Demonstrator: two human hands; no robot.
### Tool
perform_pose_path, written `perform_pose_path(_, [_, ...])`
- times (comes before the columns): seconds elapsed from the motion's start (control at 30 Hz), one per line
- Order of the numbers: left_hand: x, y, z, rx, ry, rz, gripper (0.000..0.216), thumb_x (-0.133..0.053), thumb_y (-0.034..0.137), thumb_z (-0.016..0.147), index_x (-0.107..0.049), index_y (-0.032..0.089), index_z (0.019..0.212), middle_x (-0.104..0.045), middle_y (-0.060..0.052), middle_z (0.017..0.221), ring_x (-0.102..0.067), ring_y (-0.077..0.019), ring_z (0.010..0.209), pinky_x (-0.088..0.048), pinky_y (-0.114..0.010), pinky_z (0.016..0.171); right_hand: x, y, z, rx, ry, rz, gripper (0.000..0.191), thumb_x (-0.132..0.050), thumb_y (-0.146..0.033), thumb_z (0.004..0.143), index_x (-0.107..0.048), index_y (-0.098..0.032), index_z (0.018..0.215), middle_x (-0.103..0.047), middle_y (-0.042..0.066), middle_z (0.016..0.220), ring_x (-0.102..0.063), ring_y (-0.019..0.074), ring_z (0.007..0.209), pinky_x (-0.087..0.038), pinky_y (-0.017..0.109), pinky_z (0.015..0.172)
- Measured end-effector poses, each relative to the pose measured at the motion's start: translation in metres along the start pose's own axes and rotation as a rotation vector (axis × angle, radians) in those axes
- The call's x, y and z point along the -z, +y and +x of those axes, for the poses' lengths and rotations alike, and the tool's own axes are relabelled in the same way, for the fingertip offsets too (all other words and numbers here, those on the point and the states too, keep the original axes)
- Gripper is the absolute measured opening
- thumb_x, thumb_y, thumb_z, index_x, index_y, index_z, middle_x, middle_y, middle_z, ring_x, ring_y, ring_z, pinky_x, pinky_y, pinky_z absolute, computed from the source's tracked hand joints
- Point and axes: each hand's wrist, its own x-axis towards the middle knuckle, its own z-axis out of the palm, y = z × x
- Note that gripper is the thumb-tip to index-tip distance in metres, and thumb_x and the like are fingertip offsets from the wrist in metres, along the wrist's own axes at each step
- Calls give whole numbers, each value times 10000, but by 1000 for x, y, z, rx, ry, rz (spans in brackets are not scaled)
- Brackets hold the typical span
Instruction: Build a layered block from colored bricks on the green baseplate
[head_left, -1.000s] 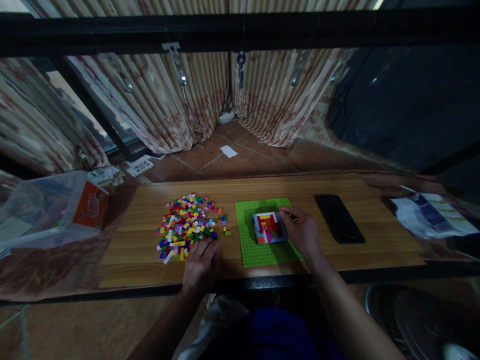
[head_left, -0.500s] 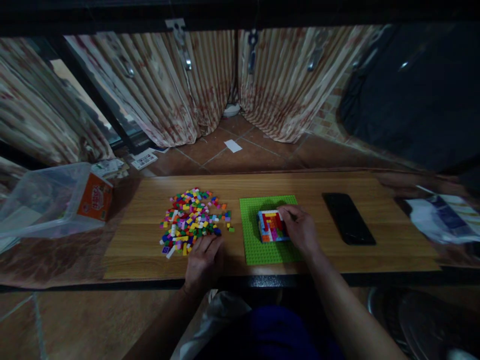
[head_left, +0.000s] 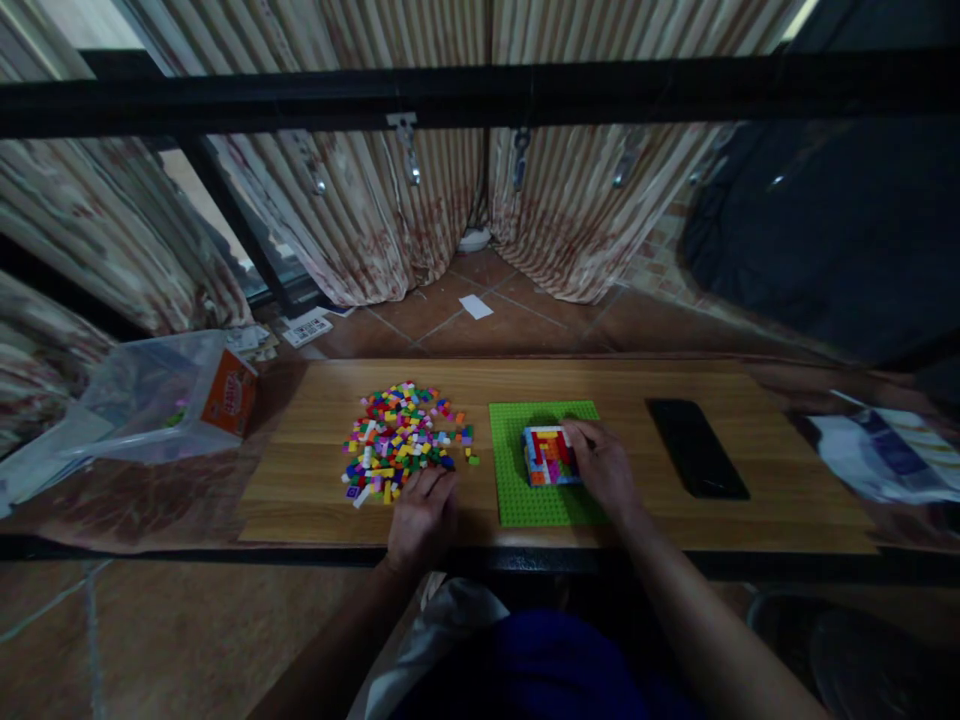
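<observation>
On the green baseplate (head_left: 517, 505) sits a small block-shaped model of toy bricks (head_left: 551, 458), with light blue and white bricks along its sides and red, yellow and pink ones inside. My right hand (head_left: 604, 465) grips the model's right side, its thumb and fingers closed at the upper right corner. That hand hides the model's right edge. Left of the baseplate lies a pile of loose coloured toy bricks (head_left: 401, 425). At the pile's near right edge rests my left hand (head_left: 424, 510), palm down with curled fingers; its fingertips and anything in them are hidden.
A black phone (head_left: 697, 447) lies on the wooden tabletop (head_left: 630, 385), right of the baseplate. Beyond the left end stands a clear plastic bin (head_left: 165, 400) with an orange label. A white and blue plastic packet (head_left: 889, 450) lies at the far right. Patterned curtains (head_left: 390, 220) hang behind.
The head view has tilted up and shifted slightly left, so the scene sits lower and further right. Both hands keep nearly the same places by the pile and the model.
</observation>
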Motion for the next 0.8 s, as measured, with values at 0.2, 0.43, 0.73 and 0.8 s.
perform_pose_path(0.2, [-1,1,0,7,25,-6,181,-531,123,856,-641,191,983,-666,-64,928,-601,-205,893,-521,-357,812,17,-5,-5,-72,236,74,469,-376,-488,935,-685,-159,1063,-702,120,1035,-634,243,974,-464,385,851])
perform_pose_path(0.43, [6,4,-6,-87,72,-126,172,-475,92,843,-616,179,888,-645,-62,864,-571,-181,836,-495,-329,747,14,-59,-29,77,166,105,293,-499,-389,906,-703,-186,958,-700,87,977,-645,217,920,-486,355,819])
perform_pose_path(0.73, [11,4,-7,-245,-24,-154,212,-402,137,847,-475,191,655,-518,-29,654,-456,-146,628,-381,-294,570,-57,-90,-55,220,-208,-58,202,-494,-213,887,-686,-212,948,-693,65,943,-632,203,894,-493,346,828])
perform_pose_path(0.8, [12,5,-6,-240,-26,-173,209,-393,134,847,-475,192,664,-517,-25,653,-458,-140,620,-383,-288,567,-66,-90,-53,201,-209,-149,204,-494,-204,878,-679,-193,963,-682,82,942,-621,219,893,-486,361,834])
